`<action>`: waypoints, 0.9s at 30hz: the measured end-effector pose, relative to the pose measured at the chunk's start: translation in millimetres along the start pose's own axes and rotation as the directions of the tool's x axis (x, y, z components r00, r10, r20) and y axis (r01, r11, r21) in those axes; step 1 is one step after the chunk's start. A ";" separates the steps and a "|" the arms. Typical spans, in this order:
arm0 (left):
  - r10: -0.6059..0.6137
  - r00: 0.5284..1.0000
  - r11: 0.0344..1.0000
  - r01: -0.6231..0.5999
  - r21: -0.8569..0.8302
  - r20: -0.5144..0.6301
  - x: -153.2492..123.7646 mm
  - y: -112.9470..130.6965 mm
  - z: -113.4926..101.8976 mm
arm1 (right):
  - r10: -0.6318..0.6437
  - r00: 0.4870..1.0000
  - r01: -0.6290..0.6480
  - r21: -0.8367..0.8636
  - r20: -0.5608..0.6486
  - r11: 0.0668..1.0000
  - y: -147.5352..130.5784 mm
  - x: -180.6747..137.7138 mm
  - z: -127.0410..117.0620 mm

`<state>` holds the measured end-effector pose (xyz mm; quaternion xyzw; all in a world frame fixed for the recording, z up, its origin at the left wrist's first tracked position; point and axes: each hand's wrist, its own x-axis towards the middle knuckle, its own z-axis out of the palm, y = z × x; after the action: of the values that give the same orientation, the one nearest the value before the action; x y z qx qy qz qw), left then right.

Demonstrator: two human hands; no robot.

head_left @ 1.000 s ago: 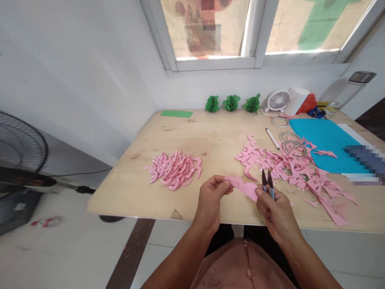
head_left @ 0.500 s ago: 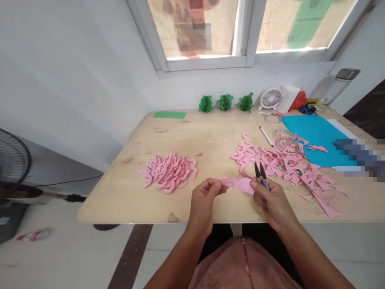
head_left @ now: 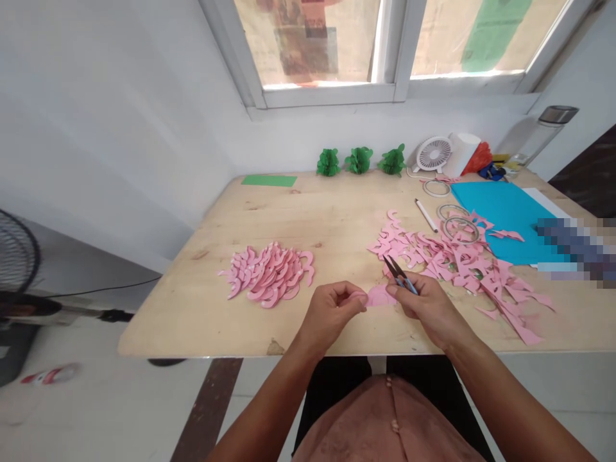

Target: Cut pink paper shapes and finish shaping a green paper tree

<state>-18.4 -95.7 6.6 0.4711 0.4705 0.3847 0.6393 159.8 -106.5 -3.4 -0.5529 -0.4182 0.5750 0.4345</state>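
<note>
Near the table's front edge, a piece of pink paper (head_left: 381, 296) stretches between my two hands. My left hand (head_left: 335, 312) pinches its left end, with the fingers closed. My right hand (head_left: 426, 307) carries a pair of scissors (head_left: 400, 274) with blue handles, its dark blades slightly apart and pointing up and to the left. The right thumb and fingers also meet the paper's right end. Left of my hands lies a heap of cut pink paper curves (head_left: 274, 276). Beyond my right hand spread many pink paper scraps (head_left: 452, 260).
Three green paper shapes (head_left: 359, 160) stand by the wall beside a small white fan (head_left: 434, 154). Tape rolls (head_left: 461, 230) rest among the scraps, near a white pen (head_left: 426, 215). Blue paper (head_left: 510, 205) lies at right, a green strip (head_left: 269, 181) at back left.
My left hand has turned and drawn closer to the right, covering more of the pink paper. The right hand has shifted left, and the scissors now tilt further left.
</note>
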 end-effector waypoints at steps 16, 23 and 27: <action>-0.136 0.983 0.940 0.089 -0.329 -0.123 -4.3 -21.7 14.4 | 0.037 0.994 -0.012 0.222 -0.107 0.975 19.3 -3.2 8.4; -0.131 0.987 0.926 0.089 -0.368 -0.091 -6.8 -20.3 8.8 | 0.014 0.997 -0.001 0.167 -0.078 0.986 16.1 -0.6 3.1; -0.106 0.991 0.960 0.082 -0.268 -0.078 -4.4 -19.6 9.3 | 0.010 1.000 -0.008 0.085 -0.027 0.996 14.2 1.4 1.9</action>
<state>-9.6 -107.1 -10.2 0.3406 0.4656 0.4343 0.6918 157.4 -109.0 -17.4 -0.5436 -0.3849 0.5867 0.4606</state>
